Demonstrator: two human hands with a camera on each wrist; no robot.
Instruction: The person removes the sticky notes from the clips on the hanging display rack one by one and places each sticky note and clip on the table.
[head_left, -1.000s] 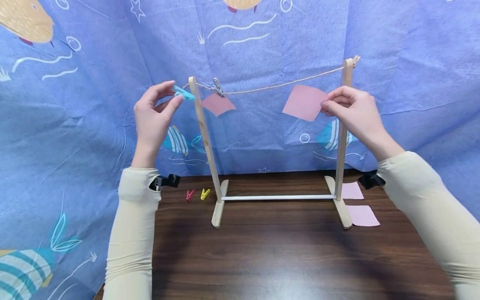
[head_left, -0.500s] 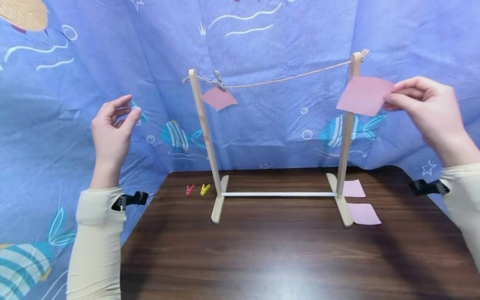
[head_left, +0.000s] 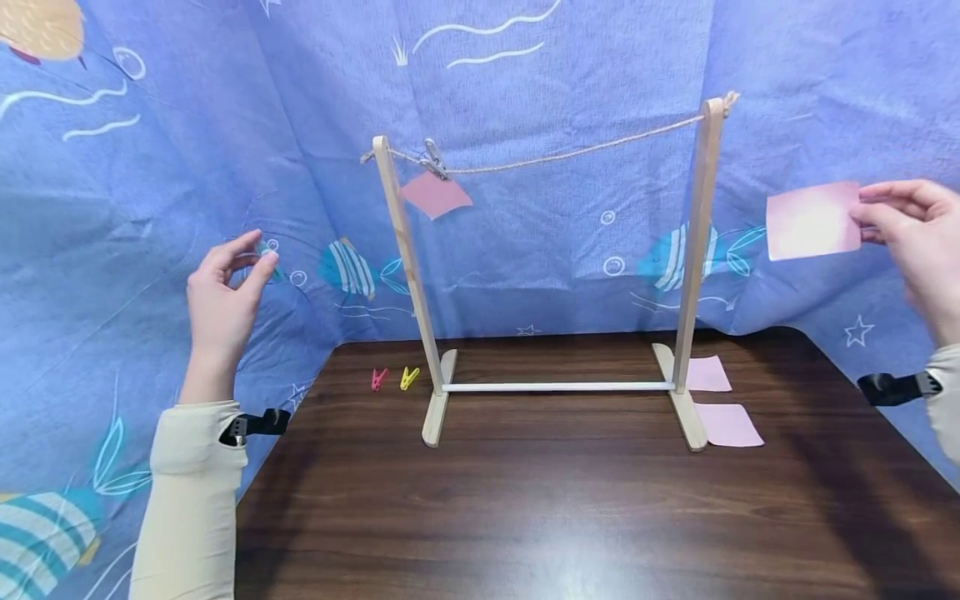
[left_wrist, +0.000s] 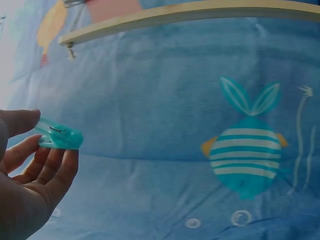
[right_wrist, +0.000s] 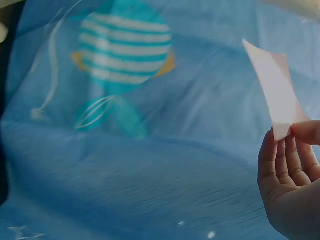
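In the left wrist view, my left hand [left_wrist: 37, 175] pinches a turquoise clothespin [left_wrist: 62, 134] between thumb and fingers. The head view has this hand raised to the left of the wooden stand [head_left: 408, 258]. Out to the right of the stand, my right hand [head_left: 918, 242] pinches the edge of a square pink paper note [head_left: 810, 222]. From the right wrist, the note [right_wrist: 275, 85] looks slightly bent, held by thumb and fingertips. Near the left post, another pink note [head_left: 435, 197] hangs from the string [head_left: 570, 155] by a metallic-looking clip [head_left: 433, 162].
A red clothespin [head_left: 378, 379] and a yellow clothespin [head_left: 408, 378] lie left of the stand on the dark wooden table [head_left: 525, 500]. Two pink notes [head_left: 729, 425] lie by its right foot. A white rod [head_left: 558, 387] joins the feet. Behind hangs a blue fish-print cloth [head_left: 540, 250].
Both hands have moved apart, away from the string. The left went left and down with the turquoise clothespin; the right carried its pink note far to the right, past the right post.
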